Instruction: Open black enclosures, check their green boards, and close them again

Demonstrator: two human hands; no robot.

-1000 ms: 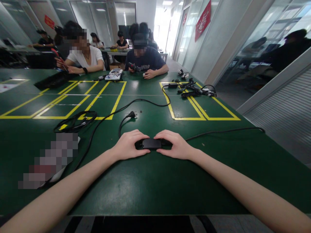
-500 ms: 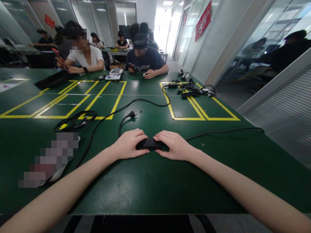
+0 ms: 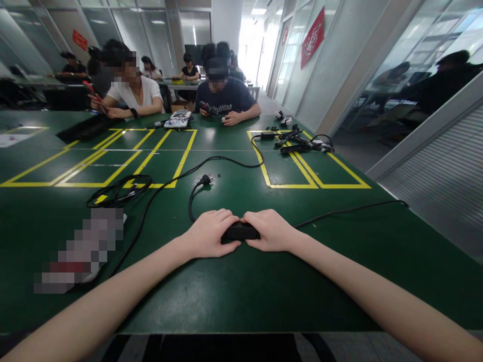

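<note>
Left hand and right hand pinch the ends of a black, block-shaped adapter, centred over the smooth, faintly glossy green bench; a thin, round black cord trails rightward; beyond the left hand lies a chunky plug with metal prongs; flat yellow tape forms angular outlines farther off

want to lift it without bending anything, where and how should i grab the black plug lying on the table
Probably best by the thick body of the black plug, coming down from above and pinching its near and far sides. It lies on the table with its prongs pointing right and its cord leaving on the left, so those two ends look like poorer holds.
</note>
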